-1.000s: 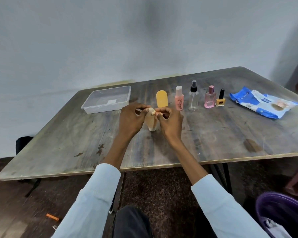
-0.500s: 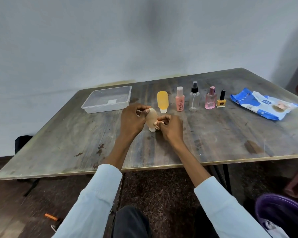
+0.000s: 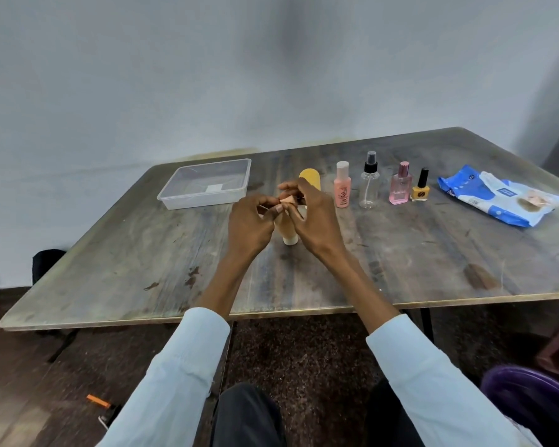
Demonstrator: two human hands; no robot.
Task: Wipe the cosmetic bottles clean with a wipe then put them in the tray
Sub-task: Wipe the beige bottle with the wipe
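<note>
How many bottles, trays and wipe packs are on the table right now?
Bottles: 6: beige, yellow, peach, clear spray, pink perfume, nail polish
Trays: 1
Wipe packs: 1
Total: 8

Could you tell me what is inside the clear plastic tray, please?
No bottles are in the clear plastic tray; only a small white label shows at its bottom. Nothing covers its inside.

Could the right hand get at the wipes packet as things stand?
Probably not at once: the right hand is busy on the beige tube, and the wipes packet lies far right, though no object blocks the way.
</note>
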